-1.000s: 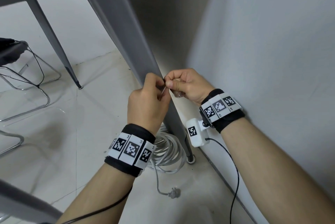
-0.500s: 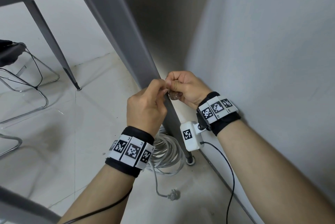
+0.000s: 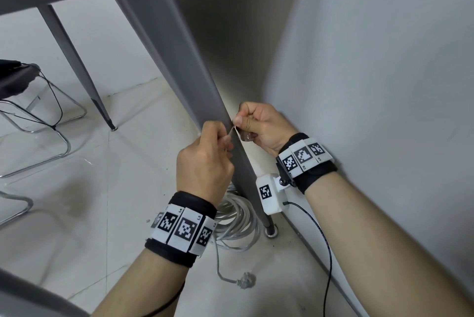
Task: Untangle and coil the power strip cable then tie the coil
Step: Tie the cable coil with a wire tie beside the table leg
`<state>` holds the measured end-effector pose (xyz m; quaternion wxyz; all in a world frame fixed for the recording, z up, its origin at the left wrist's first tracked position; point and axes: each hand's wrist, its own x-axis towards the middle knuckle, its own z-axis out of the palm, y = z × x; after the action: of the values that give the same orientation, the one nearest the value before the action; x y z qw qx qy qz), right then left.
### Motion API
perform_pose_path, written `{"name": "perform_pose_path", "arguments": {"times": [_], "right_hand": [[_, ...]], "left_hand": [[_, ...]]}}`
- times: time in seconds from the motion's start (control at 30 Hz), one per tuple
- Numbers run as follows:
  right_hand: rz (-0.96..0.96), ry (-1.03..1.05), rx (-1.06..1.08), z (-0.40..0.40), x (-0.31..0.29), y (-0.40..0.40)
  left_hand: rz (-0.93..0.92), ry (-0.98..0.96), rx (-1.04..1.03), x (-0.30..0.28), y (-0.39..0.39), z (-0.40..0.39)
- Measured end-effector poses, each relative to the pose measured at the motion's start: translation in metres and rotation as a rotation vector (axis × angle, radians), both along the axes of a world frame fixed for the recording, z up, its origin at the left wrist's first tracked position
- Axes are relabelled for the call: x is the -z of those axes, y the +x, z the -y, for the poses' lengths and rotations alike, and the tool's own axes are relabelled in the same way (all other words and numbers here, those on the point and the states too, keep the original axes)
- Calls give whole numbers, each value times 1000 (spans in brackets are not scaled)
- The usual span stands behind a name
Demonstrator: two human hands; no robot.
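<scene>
Head view, sole view on record. Left hand [image 3: 205,162]: raised in front of the table leg [image 3: 179,67], fingers curled, thumb and forefinger pinched on one end of a thin pale tie strip [image 3: 232,131]. Right hand [image 3: 261,124]: just beside the left, likewise closed, thumb and forefinger clamped on the other end of the same strip; the short visible length runs taut between the two pinches. Whether it is wire tie, string or band cannot be told at this size. A small dark object sits under the right hand's curled fingers, unidentified. Power strip cable [image 3: 238,216]: on the floor [image 3: 89,188] below the hands, lying in a loose white coil at the foot of the table leg, partly hidden by the left wrist. Plug [image 3: 245,281]: trails out of the coil on a short tail, toward the viewer. The strip body is not visible. Wall [image 3: 384,85]: close on the right. Chair frame [image 3: 38,137]: well apart at left. Assessment: coiling appears done; the tie is being prepared, not yet on the coil. Handling note: straighten the strip fully, pass it around all the turns at one point, gather stray loops first, and cinch snugly without kinking the cable.
</scene>
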<state>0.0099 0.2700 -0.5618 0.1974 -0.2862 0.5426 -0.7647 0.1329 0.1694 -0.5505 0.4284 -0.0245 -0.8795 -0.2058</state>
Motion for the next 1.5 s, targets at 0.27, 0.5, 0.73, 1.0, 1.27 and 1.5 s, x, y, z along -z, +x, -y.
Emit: {"name": "perform_pose_path", "arguments": {"times": [0.27, 0.5, 0.73, 1.0, 1.27, 1.5], "right_hand": [[-16, 5, 65, 6, 6, -9], [-35, 7, 99, 6, 12, -15], [-69, 46, 220, 4, 18, -19], [-145, 160, 387, 10, 21, -23], [-240, 169, 527, 14, 13, -27], [-338, 270, 553, 16, 8, -31]], "left_hand": [[41, -77, -90, -2, 4, 7], [44, -109, -107, -1, 6, 6], [35, -123, -75, 3, 5, 9], [35, -101, -46, 4, 3, 9], [27, -106, -36, 5, 2, 10], [26, -92, -20, 7, 1, 10]]}}
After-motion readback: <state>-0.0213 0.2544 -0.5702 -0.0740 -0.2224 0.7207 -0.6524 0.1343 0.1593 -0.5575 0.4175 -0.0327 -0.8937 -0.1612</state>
